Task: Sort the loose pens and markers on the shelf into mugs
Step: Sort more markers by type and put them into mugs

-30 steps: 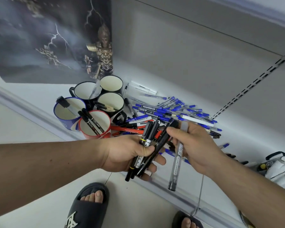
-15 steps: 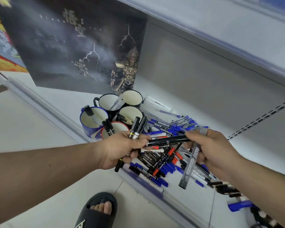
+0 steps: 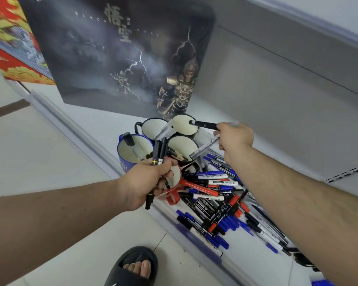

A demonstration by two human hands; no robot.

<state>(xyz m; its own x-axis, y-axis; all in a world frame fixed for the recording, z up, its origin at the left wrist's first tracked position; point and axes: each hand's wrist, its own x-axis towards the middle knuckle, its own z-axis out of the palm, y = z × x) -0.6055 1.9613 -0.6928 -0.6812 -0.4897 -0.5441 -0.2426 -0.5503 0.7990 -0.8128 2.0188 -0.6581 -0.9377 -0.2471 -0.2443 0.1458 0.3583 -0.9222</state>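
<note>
Pens and markers (image 3: 215,195) mostly lie loose in a heap on the shelf (image 3: 103,124), beside a cluster of five mugs (image 3: 153,126) that hold only a few each, so I judge the sorting barely begun. The left hand (image 3: 145,180) grips a small bundle of black markers (image 3: 159,149) in curled fingers, in front of the red mug (image 3: 177,176). The right hand (image 3: 234,137) pinches a black marker (image 3: 205,125) whose tip hangs over the farthest mug's mouth, and also holds a grey pen (image 3: 205,148) slanting down below it.
</note>
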